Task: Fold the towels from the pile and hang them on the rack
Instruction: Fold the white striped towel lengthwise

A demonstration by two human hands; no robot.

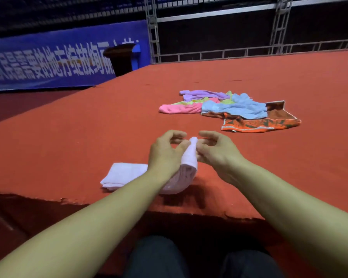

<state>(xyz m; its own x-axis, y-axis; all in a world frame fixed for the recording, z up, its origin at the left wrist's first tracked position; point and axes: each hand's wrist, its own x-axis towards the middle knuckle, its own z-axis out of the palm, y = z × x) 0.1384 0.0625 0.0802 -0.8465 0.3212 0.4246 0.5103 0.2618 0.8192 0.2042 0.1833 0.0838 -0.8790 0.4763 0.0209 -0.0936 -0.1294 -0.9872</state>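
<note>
Both hands meet over the near part of the red counter (68, 141), each grip pinched onto the same raised end of a pale lilac towel (127, 174). The left hand (166, 155) has thumb and fingertips closed on the towel's left edge; the right hand (217, 151) pinches the right edge, its other fingers loosely curled above. Between the two grips the cloth stands up in a narrow peak, then falls back under the left wrist and spreads flat to the left — that lower part lies folded in layers on the counter, close to the near edge. Farther off and to the right, well apart from the hands, lies the pile of towels (229, 109): a purple one at the back, a pink one (179, 109) on the left, a light blue one (239, 107) heaped on top, a bit of yellow-green showing between them, and an orange patterned one (259, 123) spread out nearest the hands. Behind the counter runs a blue banner (58, 61) with white lettering, a dark bin (121, 59) beside it — and grey metal trusses (153, 29) stand beyond.
</note>
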